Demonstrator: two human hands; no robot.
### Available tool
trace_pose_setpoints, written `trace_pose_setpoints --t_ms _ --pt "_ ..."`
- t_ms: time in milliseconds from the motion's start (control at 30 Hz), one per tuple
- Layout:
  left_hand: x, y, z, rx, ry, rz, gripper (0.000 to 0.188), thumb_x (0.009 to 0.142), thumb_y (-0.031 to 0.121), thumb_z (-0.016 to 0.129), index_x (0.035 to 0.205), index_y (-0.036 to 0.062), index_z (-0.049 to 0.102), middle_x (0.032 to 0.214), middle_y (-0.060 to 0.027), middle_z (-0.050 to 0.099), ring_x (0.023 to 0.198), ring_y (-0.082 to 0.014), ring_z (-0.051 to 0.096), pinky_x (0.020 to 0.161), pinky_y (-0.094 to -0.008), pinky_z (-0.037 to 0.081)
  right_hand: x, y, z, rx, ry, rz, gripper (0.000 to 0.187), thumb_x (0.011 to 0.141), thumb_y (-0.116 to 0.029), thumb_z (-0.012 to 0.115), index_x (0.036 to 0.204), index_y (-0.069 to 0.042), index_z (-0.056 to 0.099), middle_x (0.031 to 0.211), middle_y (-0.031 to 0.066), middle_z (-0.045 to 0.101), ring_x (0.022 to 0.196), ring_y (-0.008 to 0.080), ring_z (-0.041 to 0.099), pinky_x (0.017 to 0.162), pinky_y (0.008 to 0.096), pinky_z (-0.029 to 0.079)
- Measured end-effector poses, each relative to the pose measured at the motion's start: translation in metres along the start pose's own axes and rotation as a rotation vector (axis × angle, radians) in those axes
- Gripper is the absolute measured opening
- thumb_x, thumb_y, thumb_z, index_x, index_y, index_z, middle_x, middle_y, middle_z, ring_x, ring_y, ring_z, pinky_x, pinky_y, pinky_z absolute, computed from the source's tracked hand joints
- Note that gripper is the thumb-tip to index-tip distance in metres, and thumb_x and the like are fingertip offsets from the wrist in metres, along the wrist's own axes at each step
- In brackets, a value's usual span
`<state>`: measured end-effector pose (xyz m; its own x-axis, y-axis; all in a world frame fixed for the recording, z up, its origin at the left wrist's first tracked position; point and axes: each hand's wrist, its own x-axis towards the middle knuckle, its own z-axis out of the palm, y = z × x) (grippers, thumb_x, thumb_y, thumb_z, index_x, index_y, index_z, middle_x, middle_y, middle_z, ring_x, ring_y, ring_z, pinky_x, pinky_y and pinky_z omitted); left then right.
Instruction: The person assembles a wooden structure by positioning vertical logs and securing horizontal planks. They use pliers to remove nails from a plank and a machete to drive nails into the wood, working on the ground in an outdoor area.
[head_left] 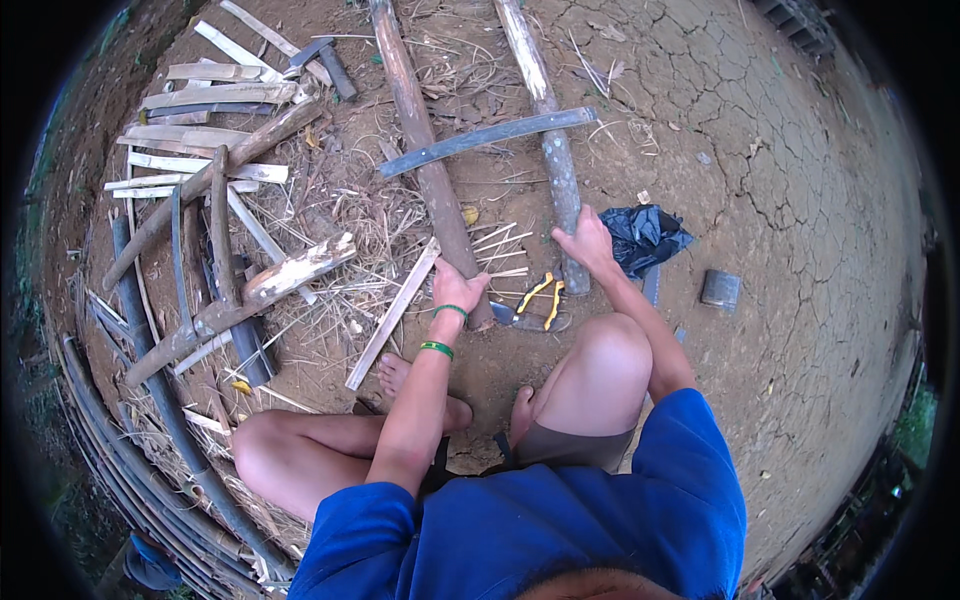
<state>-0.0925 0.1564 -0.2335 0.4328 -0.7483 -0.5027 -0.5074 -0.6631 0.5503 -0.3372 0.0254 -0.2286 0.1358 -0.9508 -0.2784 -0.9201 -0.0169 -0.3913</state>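
Note:
My left hand [458, 288] grips the near end of a brown wooden pole [432, 180], its thumb lying across the wood. Around the lower part of a second, greyer pole [562, 185] to the right, my right hand [588, 243] is closed. Both poles lie on the ground, running away from me and spaced apart. A dark split-bamboo strip [490, 140] rests crosswise over the two. Between the near pole ends lies a pair of pliers [540, 300] with yellow and black handles. A pale flat bamboo slat [395, 315] lies beside my left hand.
A black plastic bag [648, 240] and a small dark box [720, 290] sit on the right. To the left are a wooden frame [225, 235], several split bamboo pieces [215, 95] and a hammer [330, 68]. Long bamboo poles [180, 420] lie at the lower left.

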Motion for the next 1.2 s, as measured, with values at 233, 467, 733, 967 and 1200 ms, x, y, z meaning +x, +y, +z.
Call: trace_pose_setpoints --t_ms 233,467,733,967,1200 --pt "0.004 -0.003 0.003 0.072 -0.023 0.021 0.078 0.075 0.037 0.082 0.121 -0.0112 0.042 0.108 -0.036 0.065 0.103 -0.0483 0.065 0.091 -0.0502 0.052 0.003 0.01 -0.001 0.035 -0.11 -0.003 0.074 0.075 -0.04 0.078 0.12 0.01 0.048 0.114 0.0332 0.063 0.105 0.0464 0.065 0.091 0.049 0.054" --pt "0.005 0.006 -0.008 0.239 -0.05 0.011 0.079 0.074 0.047 0.082 0.118 -0.0092 0.047 0.105 -0.0336 0.067 0.101 -0.0459 0.067 0.089 -0.0486 0.054 0.004 0.011 -0.001 0.076 -0.135 -0.013 0.072 0.075 -0.039 0.08 0.117 0.008 0.045 0.114 0.034 0.063 0.106 0.0474 0.064 0.091 0.0501 0.053" --pt "0.001 0.013 -0.009 0.38 -0.04 -0.035 0.084 0.074 0.054 0.08 0.121 -0.0075 0.048 0.109 -0.0308 0.067 0.101 -0.0441 0.068 0.088 -0.0482 0.055 0.006 0.012 -0.001 0.1 -0.174 -0.005 0.074 0.076 -0.037 0.08 0.12 0.009 0.042 0.111 0.0337 0.065 0.104 0.0469 0.066 0.09 0.05 0.053" --pt "0.007 0.003 -0.001 0.229 -0.023 -0.009 0.08 0.073 0.044 0.083 0.12 -0.0084 0.045 0.112 -0.0329 0.064 0.105 -0.0467 0.064 0.092 -0.0497 0.052 0.008 0.017 0.001 0.169 -0.204 0.008 0.075 0.076 -0.035 0.081 0.121 0.008 0.039 0.105 0.0334 0.067 0.102 0.0472 0.067 0.09 0.0497 0.053" --pt "0.014 -0.012 -0.009 0.231 -0.045 0.04 0.076 0.074 0.043 0.082 0.119 -0.0055 0.045 0.116 -0.0325 0.062 0.105 -0.0466 0.064 0.091 -0.0504 0.052 0.007 0.028 -0.003 0.188 -0.223 -0.011 0.073 0.077 -0.035 0.08 0.12 0.008 0.042 0.105 0.0332 0.067 0.102 0.0467 0.067 0.09 0.0497 0.053"
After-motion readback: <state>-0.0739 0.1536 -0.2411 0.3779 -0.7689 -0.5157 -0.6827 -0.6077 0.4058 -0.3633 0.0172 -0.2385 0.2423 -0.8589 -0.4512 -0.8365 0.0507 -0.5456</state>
